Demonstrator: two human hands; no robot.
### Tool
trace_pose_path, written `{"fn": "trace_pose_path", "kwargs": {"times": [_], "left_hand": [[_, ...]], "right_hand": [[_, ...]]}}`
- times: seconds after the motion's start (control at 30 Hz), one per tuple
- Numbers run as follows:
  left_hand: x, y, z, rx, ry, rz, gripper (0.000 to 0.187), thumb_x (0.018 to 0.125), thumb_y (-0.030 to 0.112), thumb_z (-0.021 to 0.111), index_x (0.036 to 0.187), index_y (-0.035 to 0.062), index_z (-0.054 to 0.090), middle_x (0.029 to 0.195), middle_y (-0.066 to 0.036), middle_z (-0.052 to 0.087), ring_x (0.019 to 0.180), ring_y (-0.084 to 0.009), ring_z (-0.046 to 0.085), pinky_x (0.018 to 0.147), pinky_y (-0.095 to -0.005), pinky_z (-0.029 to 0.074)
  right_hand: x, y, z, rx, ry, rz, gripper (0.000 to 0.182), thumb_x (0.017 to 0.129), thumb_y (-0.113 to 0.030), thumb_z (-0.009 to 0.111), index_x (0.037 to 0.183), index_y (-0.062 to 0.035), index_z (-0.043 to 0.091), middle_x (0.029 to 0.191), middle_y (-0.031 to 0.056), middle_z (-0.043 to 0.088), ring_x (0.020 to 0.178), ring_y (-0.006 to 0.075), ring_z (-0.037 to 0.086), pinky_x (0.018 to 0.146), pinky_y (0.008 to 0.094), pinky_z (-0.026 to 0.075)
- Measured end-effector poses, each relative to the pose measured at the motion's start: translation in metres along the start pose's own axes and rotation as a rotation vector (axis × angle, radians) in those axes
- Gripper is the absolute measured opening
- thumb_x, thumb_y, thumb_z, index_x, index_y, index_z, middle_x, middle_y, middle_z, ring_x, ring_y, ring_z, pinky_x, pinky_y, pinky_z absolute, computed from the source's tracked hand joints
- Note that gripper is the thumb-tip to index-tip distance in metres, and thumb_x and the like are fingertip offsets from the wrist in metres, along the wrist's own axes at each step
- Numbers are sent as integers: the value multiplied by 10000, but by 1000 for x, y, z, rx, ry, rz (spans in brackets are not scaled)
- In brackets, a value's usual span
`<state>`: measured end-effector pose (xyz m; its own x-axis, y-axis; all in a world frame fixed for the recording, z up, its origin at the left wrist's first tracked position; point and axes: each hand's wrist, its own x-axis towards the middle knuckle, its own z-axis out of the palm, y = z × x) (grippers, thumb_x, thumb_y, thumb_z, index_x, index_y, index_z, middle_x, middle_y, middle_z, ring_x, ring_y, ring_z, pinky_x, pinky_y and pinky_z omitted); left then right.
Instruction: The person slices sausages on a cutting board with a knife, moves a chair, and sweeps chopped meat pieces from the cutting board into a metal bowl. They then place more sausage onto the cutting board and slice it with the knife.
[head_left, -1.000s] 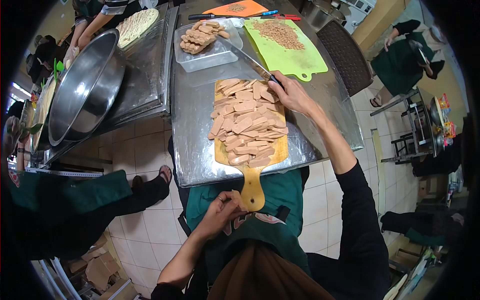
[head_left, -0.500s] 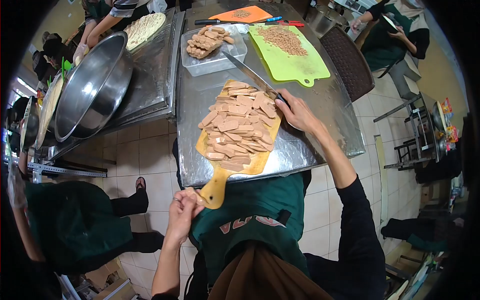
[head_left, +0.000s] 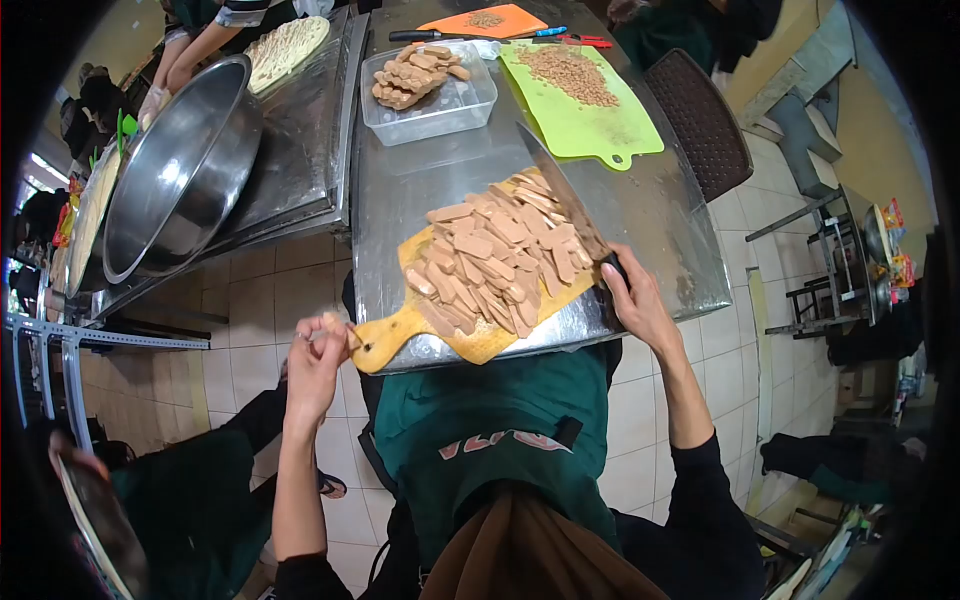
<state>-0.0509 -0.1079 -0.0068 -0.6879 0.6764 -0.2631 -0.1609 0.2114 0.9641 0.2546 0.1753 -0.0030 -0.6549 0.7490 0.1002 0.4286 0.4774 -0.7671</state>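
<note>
My right hand (head_left: 643, 303) is closed round the black handle of a large knife (head_left: 563, 188). Its blade points up and away along the right side of a heap of sliced sausages (head_left: 497, 245). The slices cover much of a wooden cutting board (head_left: 392, 328), which lies at a slant near the table's front edge with its handle toward the left. At the end of that handle, my left hand (head_left: 318, 365) is closed in a pinch, with what looks like a tan sausage slice at the fingertips. Whether these fingers also grip the handle is hard to see.
A clear plastic tub (head_left: 430, 122) of sausages stands farther back on the metal table (head_left: 665, 235). Beside it lies a green cutting board (head_left: 590, 130) with chopped bits. A large steel bowl (head_left: 185, 170) is at left, and people in green aprons stand around.
The wooden board has turned, its handle swinging from the front to the left with my left hand. My right hand and the knife have moved right and closer to me.
</note>
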Motion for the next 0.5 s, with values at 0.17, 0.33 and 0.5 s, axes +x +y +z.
{"fn": "trace_pose_path", "kwargs": {"times": [0.17, 0.33, 0.5], "left_hand": [[48, 7, 12, 311, -57, 122, 217, 944, 185, 614, 1006, -3, 524, 816, -72, 680, 757, -72, 604, 704, -224, 480], [76, 16, 31, 448, -31, 158, 262, 902, 230, 644, 943, -20, 576, 745, -48, 677, 704, -64, 597, 667, -239, 484], [72, 18, 49, 396, -49, 122, 278, 880, 228, 663, 950, -38, 617, 896, -119, 685, 813, -154, 645, 755, -288, 501]], "right_hand": [[-18, 12, -7, 47, 42, 156, 316, 997, -200, 487, 1253, -19, 525, 913, 168, 639, 833, 236, 615, 766, 346, 476], [-19, 26, -6, 71, 124, 160, 310, 1005, -197, 478, 1251, -14, 528, 935, 131, 628, 814, 182, 580, 751, 321, 472], [-28, 23, -7, 162, 230, 206, 307, 1015, -169, 465, 1262, 6, 516, 868, 58, 598, 645, 76, 480, 584, 226, 408]]}}
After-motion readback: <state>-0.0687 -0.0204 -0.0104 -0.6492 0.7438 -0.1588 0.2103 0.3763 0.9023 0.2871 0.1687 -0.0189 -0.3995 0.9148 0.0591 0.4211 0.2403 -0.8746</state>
